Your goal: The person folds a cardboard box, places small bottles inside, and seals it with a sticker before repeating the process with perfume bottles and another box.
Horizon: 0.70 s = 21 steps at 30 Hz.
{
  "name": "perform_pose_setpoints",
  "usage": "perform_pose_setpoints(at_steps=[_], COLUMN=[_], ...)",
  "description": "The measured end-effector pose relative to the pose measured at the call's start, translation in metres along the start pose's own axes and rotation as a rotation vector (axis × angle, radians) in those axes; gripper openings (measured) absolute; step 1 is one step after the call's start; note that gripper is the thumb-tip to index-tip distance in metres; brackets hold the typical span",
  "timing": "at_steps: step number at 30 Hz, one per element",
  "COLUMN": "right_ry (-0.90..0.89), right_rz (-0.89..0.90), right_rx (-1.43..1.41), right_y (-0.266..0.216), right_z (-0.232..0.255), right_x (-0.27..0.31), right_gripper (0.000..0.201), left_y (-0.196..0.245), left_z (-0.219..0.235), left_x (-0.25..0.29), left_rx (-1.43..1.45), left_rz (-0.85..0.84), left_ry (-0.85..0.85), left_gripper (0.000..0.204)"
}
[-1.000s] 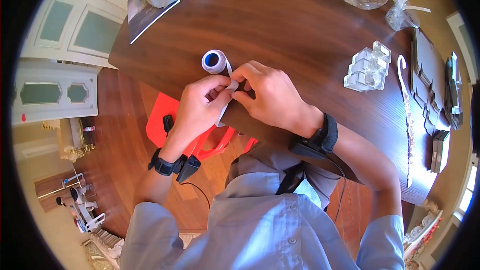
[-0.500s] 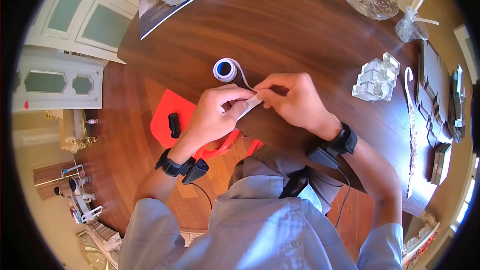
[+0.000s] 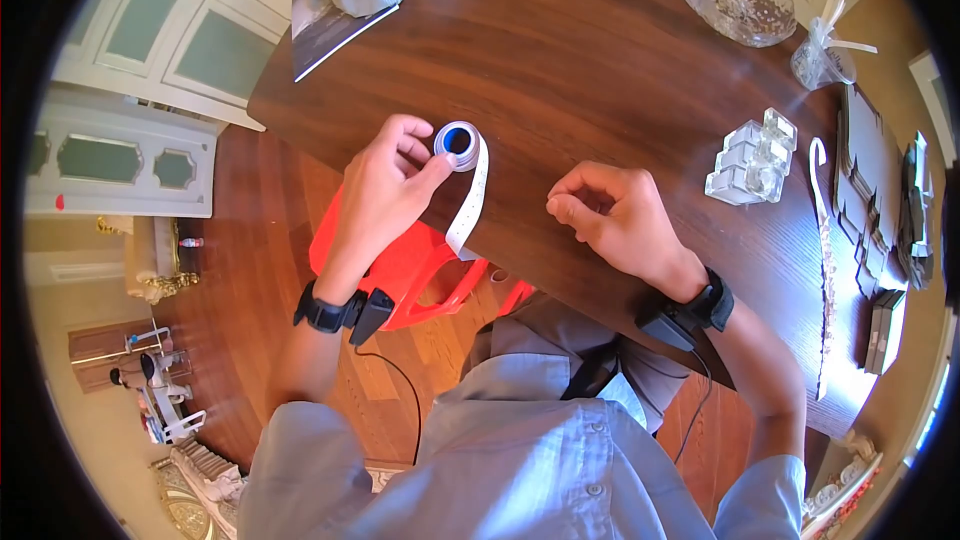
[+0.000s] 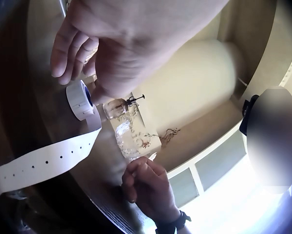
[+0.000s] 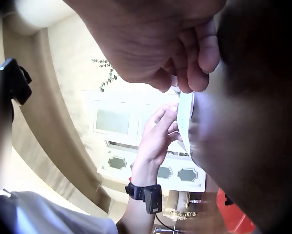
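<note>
A roll of white tape (image 3: 458, 146) with a blue core stands on the table near its front edge. Its loose strip (image 4: 43, 163), marked with a row of small dark dots, curls away and hangs over the edge. At the roll is my left hand (image 3: 385, 185), fingers loosely spread on its far left side and thumb tip right at the rim. Off to the right, my right hand (image 3: 625, 220) hovers by the table with fingers loosely curled, apart from the strip. No object shows in its fingers in the right wrist view (image 5: 170, 48).
Clear stacked boxes (image 3: 752, 158) and a long pale stick (image 3: 822, 260) lie on the right. A glass bowl (image 3: 735, 0) is at the back, a magazine (image 3: 335, 35) at back left. Below the front edge stands a red stool (image 3: 400, 270).
Both hands were together, pinching the strip's end. The left hand has moved back to the roll, the right hand has drawn away rightward, and the strip now hangs loose.
</note>
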State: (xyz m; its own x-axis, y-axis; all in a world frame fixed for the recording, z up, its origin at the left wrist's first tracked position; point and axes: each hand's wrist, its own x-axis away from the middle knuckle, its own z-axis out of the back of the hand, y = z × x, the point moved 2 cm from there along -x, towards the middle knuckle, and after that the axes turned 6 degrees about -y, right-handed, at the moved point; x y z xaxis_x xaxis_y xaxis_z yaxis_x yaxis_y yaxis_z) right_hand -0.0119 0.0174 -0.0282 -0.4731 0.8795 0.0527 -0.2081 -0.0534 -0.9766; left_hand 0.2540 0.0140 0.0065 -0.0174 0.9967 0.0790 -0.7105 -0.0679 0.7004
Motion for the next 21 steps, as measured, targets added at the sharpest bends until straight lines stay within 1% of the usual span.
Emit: perform_pose_setpoints(at_steps=[2,3,5,9,11,13,15,21], right_ry=[-0.013,-0.012,-0.007,-0.003,-0.01,-0.008,-0.004,0.002], right_rz=[-0.031,-0.027,-0.018,-0.023,-0.025,-0.023,-0.021,-0.042], right_rx=[0.012,0.012,-0.004,-0.023,-0.036,-0.036,-0.035,-0.098], right_y=[-0.001,-0.001,0.001,0.002,0.002,0.0,0.0,0.005], right_z=[0.0,0.0,0.001,0.004,0.005,0.007,0.009,0.016], right_x=[0.001,0.002,0.006,0.013,0.016,0.019,0.023,0.033], right_gripper=[0.012,0.012,0.012,0.012,0.012,0.012,0.012,0.011], left_y=[0.001,-0.002,-0.008,-0.008,-0.008,-0.003,0.006,0.026], left_z=[-0.004,-0.004,-0.008,-0.008,-0.01,-0.012,-0.015,-0.027], left_x=[-0.01,-0.015,-0.024,-0.042,-0.055,-0.07,-0.083,-0.131], left_rx=[-0.113,-0.114,-0.104,-0.073,-0.034,-0.023,0.062,0.083], left_rz=[0.018,0.015,-0.006,-0.034,-0.006,-0.029,0.06,0.057], left_ry=[-0.025,-0.023,-0.071,-0.096,-0.143,-0.158,-0.219,-0.3], left_gripper=[0.023,0.023,0.026,0.025,0.024,0.024,0.025,0.026])
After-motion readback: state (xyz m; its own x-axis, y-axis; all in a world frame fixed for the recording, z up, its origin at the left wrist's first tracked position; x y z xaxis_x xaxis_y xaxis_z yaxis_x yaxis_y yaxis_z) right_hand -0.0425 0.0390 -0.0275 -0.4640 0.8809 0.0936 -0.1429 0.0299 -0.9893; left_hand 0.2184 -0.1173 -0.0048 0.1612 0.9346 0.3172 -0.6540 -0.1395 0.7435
